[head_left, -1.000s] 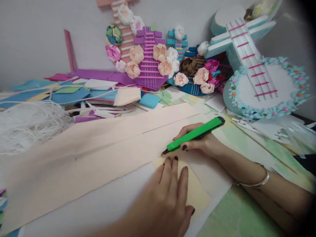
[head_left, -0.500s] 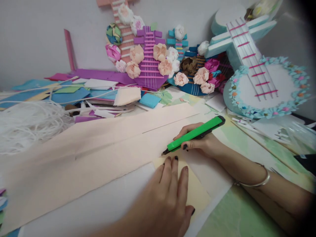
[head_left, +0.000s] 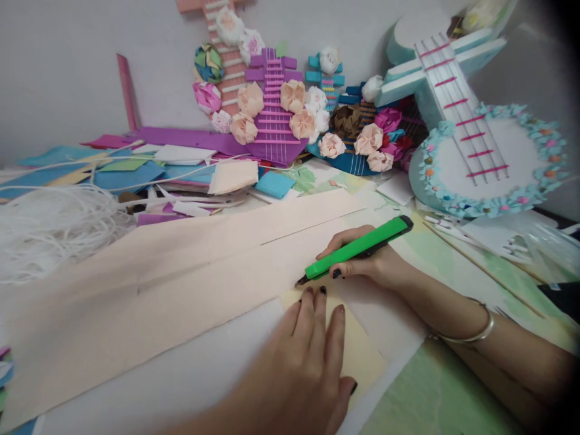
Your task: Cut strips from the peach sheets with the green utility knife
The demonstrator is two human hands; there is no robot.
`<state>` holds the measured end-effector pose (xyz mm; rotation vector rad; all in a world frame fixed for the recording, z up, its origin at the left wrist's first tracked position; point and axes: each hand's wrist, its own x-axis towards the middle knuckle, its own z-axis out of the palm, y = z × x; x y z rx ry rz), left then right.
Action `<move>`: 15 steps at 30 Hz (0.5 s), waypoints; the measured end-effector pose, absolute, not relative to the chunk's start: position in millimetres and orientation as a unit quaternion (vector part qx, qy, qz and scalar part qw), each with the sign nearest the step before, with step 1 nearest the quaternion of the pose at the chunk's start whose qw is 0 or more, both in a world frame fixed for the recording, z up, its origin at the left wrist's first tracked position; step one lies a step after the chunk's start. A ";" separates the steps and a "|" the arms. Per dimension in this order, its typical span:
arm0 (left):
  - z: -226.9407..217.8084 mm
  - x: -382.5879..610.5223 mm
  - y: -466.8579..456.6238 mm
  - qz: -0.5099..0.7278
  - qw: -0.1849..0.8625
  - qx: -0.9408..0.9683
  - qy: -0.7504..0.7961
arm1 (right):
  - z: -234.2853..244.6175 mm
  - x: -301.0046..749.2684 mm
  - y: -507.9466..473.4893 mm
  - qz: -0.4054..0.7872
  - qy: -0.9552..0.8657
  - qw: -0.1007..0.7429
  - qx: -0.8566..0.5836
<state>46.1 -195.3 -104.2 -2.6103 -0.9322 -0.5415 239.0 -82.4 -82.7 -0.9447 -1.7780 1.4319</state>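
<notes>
My right hand (head_left: 369, 260) is wrapped round a green utility knife (head_left: 357, 248), its tip pointing down and left. That tip meets the peach sheet (head_left: 181, 302) at the upper edge of a pale yellow piece of paper (head_left: 362, 353). My left hand (head_left: 303, 356) lies flat with its fingers stretched over the yellow piece, fingertips just below the blade. The long peach sheet runs across the table and has a thin slit (head_left: 290, 234) along its right part. Beneath it lies a white sheet or board (head_left: 172, 374).
Small decorated paper guitars, one purple (head_left: 274, 127) and one large pale blue (head_left: 493, 157), stand along the wall with paper flowers. White cord (head_left: 58, 235) is heaped at left beside coloured paper scraps (head_left: 131, 172). A thin wooden stick (head_left: 484, 269) lies at right.
The knife and my right hand have shifted very slightly left and down. My left hand stays in place on the yellow piece.
</notes>
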 end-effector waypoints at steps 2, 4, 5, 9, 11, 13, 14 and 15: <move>-104.2 45.7 -195.0 -0.189 0.160 -0.913 -0.325 | -83.6 239.6 -82.0 0.550 -0.675 0.333 -0.361; -104.5 45.1 -195.0 -0.184 0.163 -0.914 -0.322 | -85.2 240.5 -81.3 0.554 -0.671 0.338 -0.358; -104.8 44.8 -195.2 -0.180 0.165 -0.915 -0.320 | -86.1 241.0 -81.0 0.555 -0.670 0.339 -0.357; -106.3 44.4 -196.2 -0.177 0.170 -0.917 -0.315 | -88.7 242.5 -80.2 0.559 -0.667 0.342 -0.354; -106.9 44.7 -196.5 -0.180 0.167 -0.916 -0.316 | -88.7 242.5 -80.2 0.561 -0.665 0.344 -0.354; -107.0 45.1 -196.6 -0.187 0.165 -0.913 -0.322 | -87.6 241.9 -80.4 0.555 -0.668 0.343 -0.357; -106.7 45.3 -196.6 -0.187 0.165 -0.913 -0.323 | -87.0 241.5 -80.5 0.553 -0.671 0.341 -0.359; -106.3 45.4 -196.5 -0.183 0.166 -0.914 -0.322 | -86.3 241.2 -80.6 0.551 -0.673 0.337 -0.361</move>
